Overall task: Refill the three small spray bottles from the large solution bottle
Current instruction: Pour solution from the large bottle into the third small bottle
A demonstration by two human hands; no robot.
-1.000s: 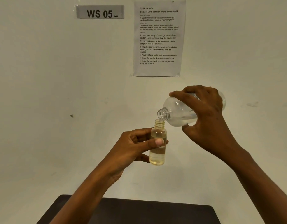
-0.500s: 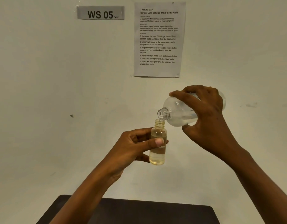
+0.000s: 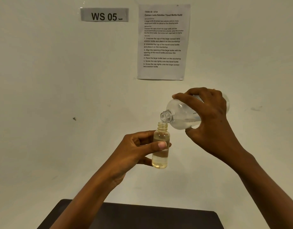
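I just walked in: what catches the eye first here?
At centre, two hands work in mid-air: the right hand tilts a large clear bottle, mouth down, over a small bottle that the left hand holds upright, partly filled with yellowish liquid. On the pale wall behind hang a WS 05 sign and a printed instruction sheet.

left hand (image 3: 134, 151) holding small bottle (image 3: 160, 156) upright, right hand (image 3: 210, 119) tipping large bottle (image 3: 180, 114)
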